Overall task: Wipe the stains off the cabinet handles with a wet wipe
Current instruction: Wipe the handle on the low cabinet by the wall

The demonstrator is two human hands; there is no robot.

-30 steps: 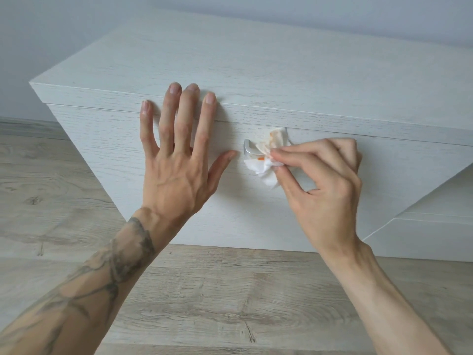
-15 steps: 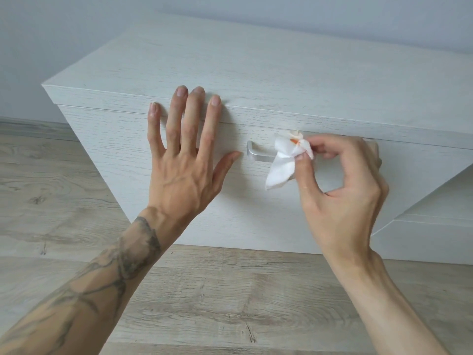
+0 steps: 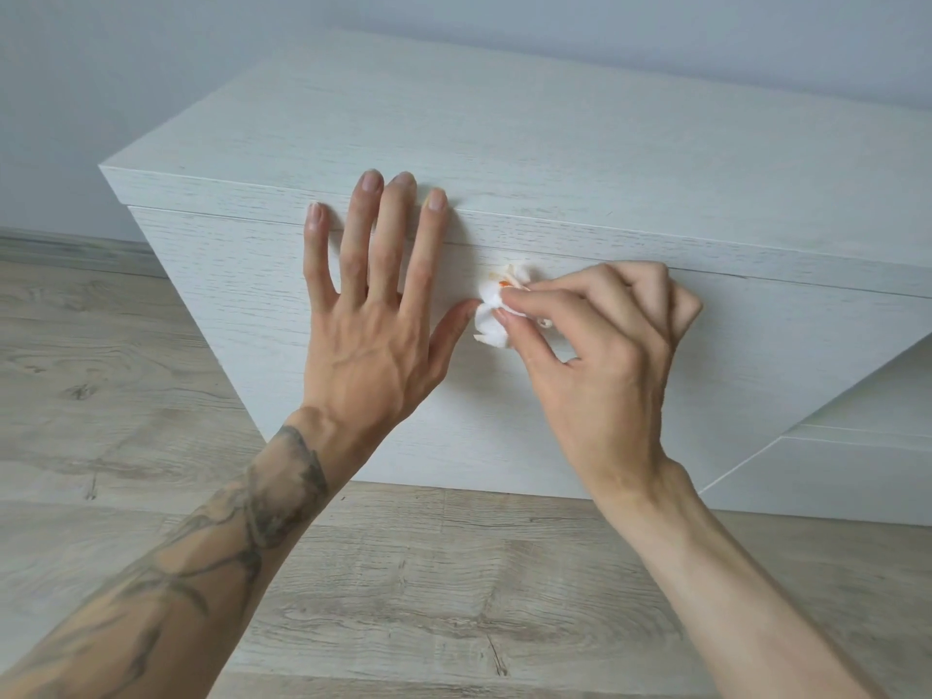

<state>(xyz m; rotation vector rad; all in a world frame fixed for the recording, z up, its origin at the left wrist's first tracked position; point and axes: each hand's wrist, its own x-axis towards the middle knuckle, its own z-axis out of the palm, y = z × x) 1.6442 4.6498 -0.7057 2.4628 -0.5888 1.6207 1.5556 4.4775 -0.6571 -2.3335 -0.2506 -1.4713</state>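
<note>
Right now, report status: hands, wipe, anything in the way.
Left hand flat on cabinet front, fingers spread. Right hand pinches orange-stained wet wipe; handle hidden behind it. Nothing in the way.

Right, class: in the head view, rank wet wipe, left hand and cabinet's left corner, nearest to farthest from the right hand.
1. wet wipe: pinched in the right hand.
2. left hand: just left of it.
3. cabinet's left corner: far left.
</note>
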